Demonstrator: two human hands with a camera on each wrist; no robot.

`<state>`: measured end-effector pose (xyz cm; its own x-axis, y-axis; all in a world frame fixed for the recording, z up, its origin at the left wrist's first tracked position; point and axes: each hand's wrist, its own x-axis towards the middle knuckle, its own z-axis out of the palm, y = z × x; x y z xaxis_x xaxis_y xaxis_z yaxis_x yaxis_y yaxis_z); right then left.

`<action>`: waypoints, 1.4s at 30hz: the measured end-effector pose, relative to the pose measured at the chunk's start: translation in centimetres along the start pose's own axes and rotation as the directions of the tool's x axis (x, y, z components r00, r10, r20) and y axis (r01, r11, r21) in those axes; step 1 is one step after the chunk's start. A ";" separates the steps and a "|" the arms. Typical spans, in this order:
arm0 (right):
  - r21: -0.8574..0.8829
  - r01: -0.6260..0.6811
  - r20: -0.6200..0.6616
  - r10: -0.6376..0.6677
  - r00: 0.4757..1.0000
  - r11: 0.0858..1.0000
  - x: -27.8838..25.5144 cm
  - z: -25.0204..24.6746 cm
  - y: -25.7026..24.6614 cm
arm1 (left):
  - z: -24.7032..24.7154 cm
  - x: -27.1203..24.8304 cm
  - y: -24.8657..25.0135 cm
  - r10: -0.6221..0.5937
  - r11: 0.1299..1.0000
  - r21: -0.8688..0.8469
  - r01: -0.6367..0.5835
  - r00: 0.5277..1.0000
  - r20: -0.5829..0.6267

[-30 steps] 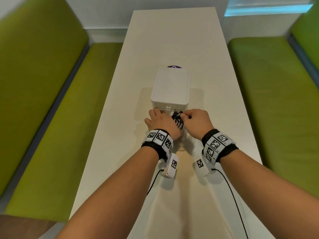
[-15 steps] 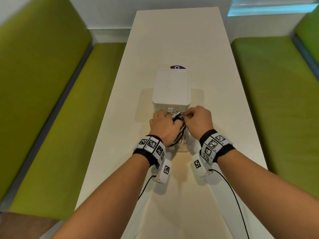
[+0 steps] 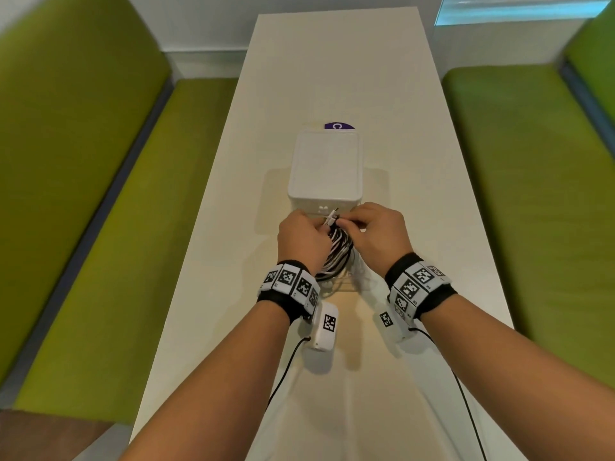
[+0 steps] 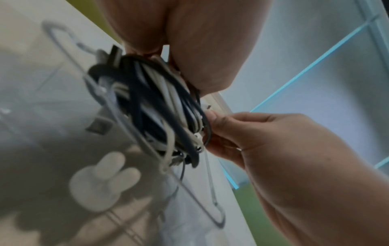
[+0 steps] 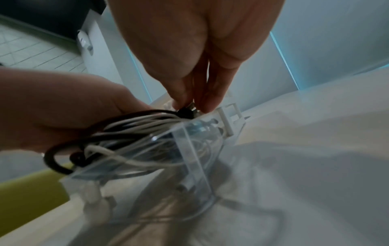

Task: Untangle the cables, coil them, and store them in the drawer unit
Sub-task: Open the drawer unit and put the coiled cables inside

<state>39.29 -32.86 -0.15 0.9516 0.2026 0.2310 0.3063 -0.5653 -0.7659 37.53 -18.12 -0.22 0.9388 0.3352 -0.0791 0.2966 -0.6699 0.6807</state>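
A coiled bundle of black and white cables (image 3: pixel 337 251) hangs over the clear drawer (image 3: pixel 347 282), which is pulled out of the white drawer unit (image 3: pixel 324 168). My left hand (image 3: pixel 316 227) grips the bundle (image 4: pixel 160 108) from its left side, fingers curled round the loops. My right hand (image 3: pixel 347 222) pinches a black plug (image 5: pixel 186 111) at the far end of the coil (image 5: pixel 126 133). A white connector (image 3: pixel 332 217) sticks up between the hands. The lower loops dip into the drawer (image 5: pixel 189 158), whose front bears a rabbit-shaped knob (image 4: pixel 101 181).
The unit stands mid-way along a narrow cream table (image 3: pixel 332 61), with a purple disc (image 3: pixel 337 125) just behind it. Green benches (image 3: pixel 83 211) run along both sides. Wrist camera leads (image 3: pixel 283 371) trail over the table near me.
Both hands have drawn slightly back from the unit's front, and more of the coil now shows between them over the drawer. The white connector now points up.
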 end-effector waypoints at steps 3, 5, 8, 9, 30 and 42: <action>-0.110 0.019 0.028 -0.016 0.999 0.994 -0.1 0.7 0.0 | -1.1 -0.5 0.3 0.017 0.995 -0.099 -0.022 0.998 -0.055; -0.152 0.029 0.049 -0.021 0.999 0.988 -0.6 1.4 0.3 | -1.4 -0.9 0.5 0.046 0.993 -0.102 -0.053 0.997 -0.068; -0.175 -0.010 0.071 0.022 0.997 0.984 -0.7 2.0 0.3 | -1.4 -1.4 0.5 0.126 0.991 -0.034 -0.128 0.991 -0.049; -0.179 -0.010 0.069 0.023 0.997 0.984 -0.5 2.0 0.2 | -1.4 -1.5 0.4 0.137 0.990 -0.033 -0.139 0.989 -0.050; -0.199 -0.134 0.092 0.155 0.984 0.971 0.9 1.7 -1.9 | -2.6 0.5 0.4 0.167 0.965 0.186 -0.183 0.981 0.096; -0.156 -0.092 0.108 0.110 0.988 0.983 0.6 1.3 -1.4 | -2.9 -0.4 -0.5 0.354 0.912 0.156 -0.379 0.921 0.162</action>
<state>39.37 -30.95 0.26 0.9713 0.2240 0.0796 0.2171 -0.6996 -0.6807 36.55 -16.02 1.61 0.9981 -0.0360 0.0505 -0.0575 -0.8415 0.5371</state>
